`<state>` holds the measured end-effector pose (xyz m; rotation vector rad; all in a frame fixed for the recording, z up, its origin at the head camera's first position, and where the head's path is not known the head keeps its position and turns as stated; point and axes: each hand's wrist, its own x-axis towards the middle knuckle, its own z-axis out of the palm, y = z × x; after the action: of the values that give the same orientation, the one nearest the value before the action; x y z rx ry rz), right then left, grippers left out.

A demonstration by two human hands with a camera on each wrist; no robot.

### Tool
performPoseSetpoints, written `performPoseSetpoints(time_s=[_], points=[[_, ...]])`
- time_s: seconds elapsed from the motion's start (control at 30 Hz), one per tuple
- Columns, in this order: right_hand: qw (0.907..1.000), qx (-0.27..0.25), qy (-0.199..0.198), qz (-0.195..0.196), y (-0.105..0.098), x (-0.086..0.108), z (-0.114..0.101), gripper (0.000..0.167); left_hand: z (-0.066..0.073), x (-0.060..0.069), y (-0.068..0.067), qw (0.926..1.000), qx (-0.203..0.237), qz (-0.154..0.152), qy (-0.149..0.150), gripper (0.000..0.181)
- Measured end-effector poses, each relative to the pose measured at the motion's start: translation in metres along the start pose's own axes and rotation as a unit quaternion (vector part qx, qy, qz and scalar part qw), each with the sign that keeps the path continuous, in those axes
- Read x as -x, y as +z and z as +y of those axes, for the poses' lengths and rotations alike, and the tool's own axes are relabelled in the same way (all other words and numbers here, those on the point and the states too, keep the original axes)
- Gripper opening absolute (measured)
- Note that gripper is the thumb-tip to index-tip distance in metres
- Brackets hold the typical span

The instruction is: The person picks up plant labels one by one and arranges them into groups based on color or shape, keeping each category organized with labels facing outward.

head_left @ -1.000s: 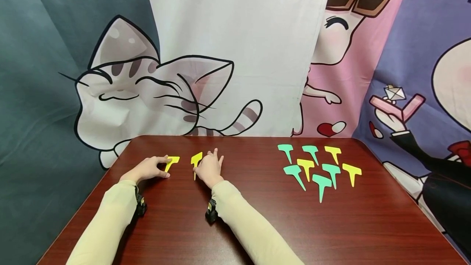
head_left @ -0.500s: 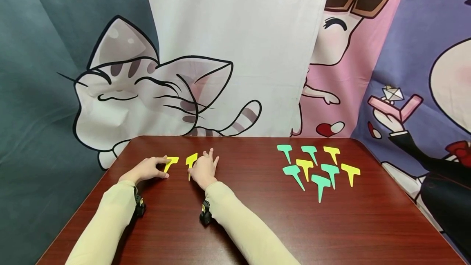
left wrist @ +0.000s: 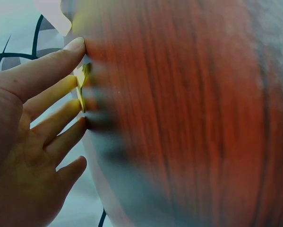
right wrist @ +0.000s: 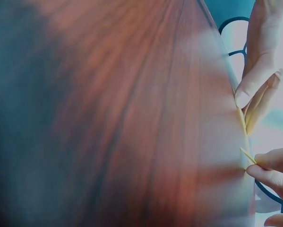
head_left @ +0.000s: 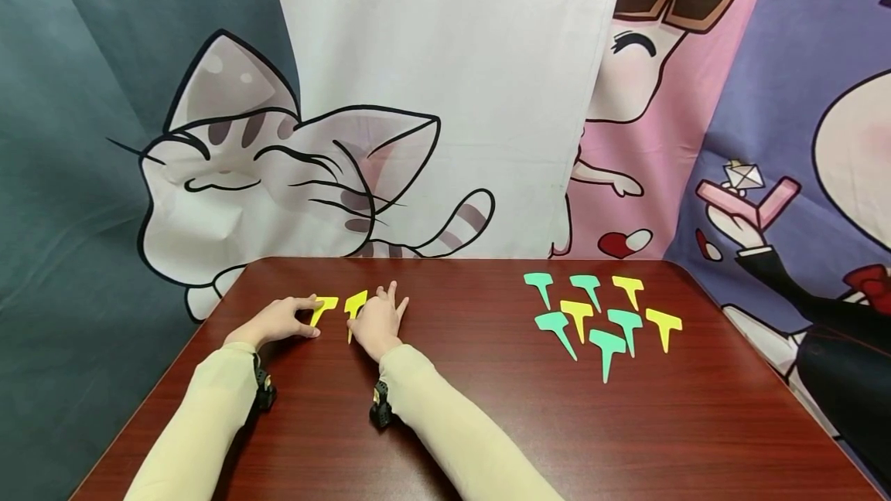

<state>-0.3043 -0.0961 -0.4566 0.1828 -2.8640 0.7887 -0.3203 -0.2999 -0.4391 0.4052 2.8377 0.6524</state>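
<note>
L grip (head_left: 277,321) spread, touching yellow tag (head_left: 325,305); R grip (head_left: 377,325) pinching 2nd tag (head_left: 356,303). Prob. aligning pair; next likely needs flat set-down.

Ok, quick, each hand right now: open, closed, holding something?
Left hand: at a yellow tag, touching it; cannot tell whether it grips.
Right hand: closed, pinching a second yellow tag.

In the head view, the right hand (head_left: 378,325) partly hides a yellow marker (head_left: 356,303).
</note>
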Motion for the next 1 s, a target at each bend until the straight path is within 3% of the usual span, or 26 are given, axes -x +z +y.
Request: performPoseSetpoints(time_s=[0.4,1.0], points=[[0.9998,0.001,0.021,0.002,0.0022,0.0010,-0.0044,0.031,0.0004,0.0007,0.0008,1.0000,0.003,-0.001,-0.003,0.071],[0.9997,0.017,0.016,0.004,0.0090,-0.0029,-0.0060,0.026,0.0019,0.0017,0.0003,1.0000,0.008,-0.002,-0.005,0.071]])
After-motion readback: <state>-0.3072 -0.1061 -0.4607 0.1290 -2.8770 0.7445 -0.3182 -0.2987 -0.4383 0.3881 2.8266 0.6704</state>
